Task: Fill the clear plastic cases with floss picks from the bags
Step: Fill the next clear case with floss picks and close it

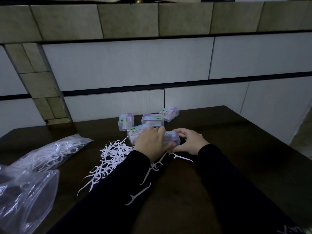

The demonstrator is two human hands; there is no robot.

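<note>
Both hands meet over a small clear plastic case with rounded corners (172,138), which sits on the dark brown wooden table (236,149). The left hand (150,142), in a long black sleeve (108,191), lies across the case's left end with its fingers curled over the top. The right hand (189,141), also sleeved in black, cups the case's right end, thumb along the near edge, so the case is clasped between the two hands. Whether its lid is shut I cannot tell.

Touching the left hand's far side is a second clear case with a pastel rainbow label (137,132), white picks visible inside it. Beyond the hands stand three more labelled clear cases: one just past the left hand's knuckles (152,119), one further off to the left (126,121), and one beyond the right hand (169,113).

Under and to the left of the left forearm lies a loose heap of white plastic floss picks (109,159), spread over the table. A single white floss pick (183,157) lies just nearer than the right hand, beside its wrist. A few more picks lie between the two forearms.

Well to the left of the left hand is a clear zip bag holding white floss picks (50,152), and nearer the onlooker, a crumpled clear plastic bag (28,200) that looks mostly flat.
</note>
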